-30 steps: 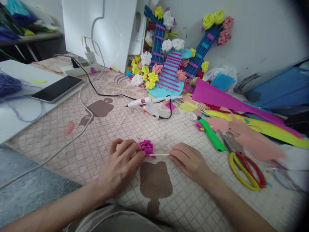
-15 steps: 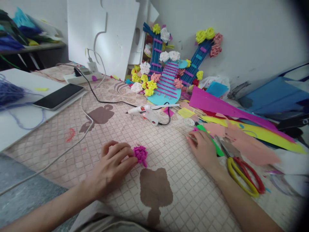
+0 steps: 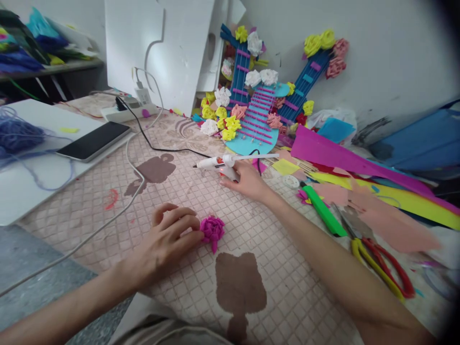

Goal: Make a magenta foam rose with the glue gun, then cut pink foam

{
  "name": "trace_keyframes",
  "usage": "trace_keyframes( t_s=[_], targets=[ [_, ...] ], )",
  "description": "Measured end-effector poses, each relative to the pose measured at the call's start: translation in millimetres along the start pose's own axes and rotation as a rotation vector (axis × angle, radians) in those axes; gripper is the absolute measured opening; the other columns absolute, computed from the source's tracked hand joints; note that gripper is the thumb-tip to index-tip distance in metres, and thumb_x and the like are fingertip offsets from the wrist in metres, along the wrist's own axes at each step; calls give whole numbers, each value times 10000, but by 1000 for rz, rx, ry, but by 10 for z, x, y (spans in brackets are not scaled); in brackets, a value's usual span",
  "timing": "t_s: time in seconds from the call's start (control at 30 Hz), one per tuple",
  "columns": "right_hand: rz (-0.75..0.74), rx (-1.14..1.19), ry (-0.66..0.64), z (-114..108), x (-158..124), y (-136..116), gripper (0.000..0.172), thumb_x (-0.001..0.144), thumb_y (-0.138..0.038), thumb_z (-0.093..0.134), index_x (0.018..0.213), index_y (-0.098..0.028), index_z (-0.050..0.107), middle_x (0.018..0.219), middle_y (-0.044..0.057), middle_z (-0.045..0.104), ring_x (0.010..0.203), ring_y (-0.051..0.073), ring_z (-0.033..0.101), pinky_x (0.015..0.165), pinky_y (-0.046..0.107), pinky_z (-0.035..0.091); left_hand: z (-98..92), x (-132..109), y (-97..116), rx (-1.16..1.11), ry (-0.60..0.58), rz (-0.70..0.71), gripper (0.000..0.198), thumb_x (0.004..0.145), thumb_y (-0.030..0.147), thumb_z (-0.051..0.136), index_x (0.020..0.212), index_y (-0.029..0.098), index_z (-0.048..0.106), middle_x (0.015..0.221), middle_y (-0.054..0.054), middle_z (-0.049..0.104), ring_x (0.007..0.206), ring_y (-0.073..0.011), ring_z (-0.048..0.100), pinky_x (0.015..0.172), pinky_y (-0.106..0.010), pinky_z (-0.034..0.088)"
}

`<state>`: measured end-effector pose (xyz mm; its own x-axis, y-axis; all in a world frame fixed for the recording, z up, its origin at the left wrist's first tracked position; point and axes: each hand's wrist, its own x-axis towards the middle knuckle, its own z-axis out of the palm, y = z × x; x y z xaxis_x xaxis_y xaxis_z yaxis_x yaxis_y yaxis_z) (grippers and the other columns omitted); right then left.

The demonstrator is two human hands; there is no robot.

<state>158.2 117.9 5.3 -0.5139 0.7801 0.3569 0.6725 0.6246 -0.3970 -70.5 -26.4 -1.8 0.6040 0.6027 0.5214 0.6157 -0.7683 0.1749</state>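
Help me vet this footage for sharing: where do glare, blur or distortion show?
In the head view, bright glare on the white board; also in the head view, a dark, blurred right edge, with the blue object there looking smeared; near the head view's middle, folds of the magenta flower readable, slightly soft; lower right, the right forearm apparently stretched by the wide lens.

On the table [image 3: 187, 194], the paper flower [image 3: 213, 228] lies touching the left hand [image 3: 175, 233], the glue gun [image 3: 209, 163] behind it at the right hand [image 3: 249, 181] — cutter [image 3: 324, 212] and scissors [image 3: 355, 243] to the right, yarn [image 3: 20, 133] and phone [image 3: 95, 141] on a board [image 3: 32, 201] at left, power strip [image 3: 117, 114] behind the phone.
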Motion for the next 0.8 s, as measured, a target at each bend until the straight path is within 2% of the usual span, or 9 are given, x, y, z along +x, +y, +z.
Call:
trace_keyframes(
  t_s=[0.07, 0.17, 0.27, 0.37, 0.47, 0.57, 0.63, 0.73, 0.8],
  targets=[
    [49, 58, -39, 48, 82, -15, 242, 735, -351, 696, 883, -164, 657, 825, 45, 675, 798, 216, 599, 705, 328, 445, -2, -1, 0, -13, -7, -1, 187, 944, 133, 442, 968, 223, 604, 944, -27, 651, 1015, -209, 529, 946, -434, 295],
    [160, 148, -33, 43, 59, -52, 238, 760, -389, 664, 802, -155, 664, 724, 26, 664, 676, 179, 590, 596, 282, 413, -3, -2, 1, -40, -23, -5, 201, 958, 157, 418, 963, 219, 609, 945, -31, 652, 1021, -216, 515, 949, -442, 287],
    [222, 244, 57, -71, -106, -109, 256, 778, -410, 644, 773, -155, 660, 674, 15, 643, 633, 169, 574, 568, 282, 416, -15, 10, 7, -49, -20, -4, 192, 961, 173, 422, 954, 209, 610, 951, -35, 646, 1029, -222, 507, 951, -444, 284],
    [274, 302, 139, -281, -386, -175, 270, 798, -439, 627, 783, -171, 657, 670, 17, 627, 680, 193, 584, 574, 297, 445, -36, 36, 12, -45, -24, 0, 209, 963, 163, 408, 941, 204, 612, 944, -30, 642, 1011, -208, 514, 941, -419, 291],
    [315, 283, 54, -515, -720, -252, 253, 786, -453, 648, 804, -201, 659, 636, 8, 602, 692, 210, 589, 571, 305, 463, -46, 51, 9, -54, -16, 7, 244, 976, 169, 373, 935, 199, 611, 938, -31, 639, 1000, -201, 512, 934, -412, 285],
    [294, 274, -32, -693, -1002, -370, 193, 803, -422, 638, 816, -230, 629, 619, -8, 570, 607, 187, 561, 506, 290, 444, -42, 45, 3, -74, -17, -11, 269, 993, 196, 344, 935, 194, 607, 940, -36, 636, 1012, -204, 501, 938, -426, 265],
    [238, 295, -112, -764, -1129, -471, 135, 824, -361, 623, 793, -232, 596, 629, -17, 547, 571, 157, 532, 493, 273, 426, -44, 40, 2, -76, -32, -22, 268, 997, 203, 342, 938, 191, 604, 949, -38, 637, 1021, -202, 494, 939, -428, 262],
    [132, 328, -231, -806, -1252, -606, 51, 858, -279, 573, 858, -230, 589, 711, -8, 573, 630, 142, 550, 540, 266, 427, -56, 44, 8, -57, -31, -16, 271, 998, 190, 338, 946, 195, 605, 939, -33, 640, 1016, -194, 492, 932, -415, 272],
    [104, 345, -283, -805, -1311, -659, 89, 877, -262, 539, 945, -232, 588, 788, 7, 601, 692, 147, 571, 579, 271, 435, -64, 52, 15, -38, -29, -9, 281, 997, 169, 330, 947, 200, 605, 926, -26, 640, 1011, -187, 493, 927, -407, 279]
  ],
)
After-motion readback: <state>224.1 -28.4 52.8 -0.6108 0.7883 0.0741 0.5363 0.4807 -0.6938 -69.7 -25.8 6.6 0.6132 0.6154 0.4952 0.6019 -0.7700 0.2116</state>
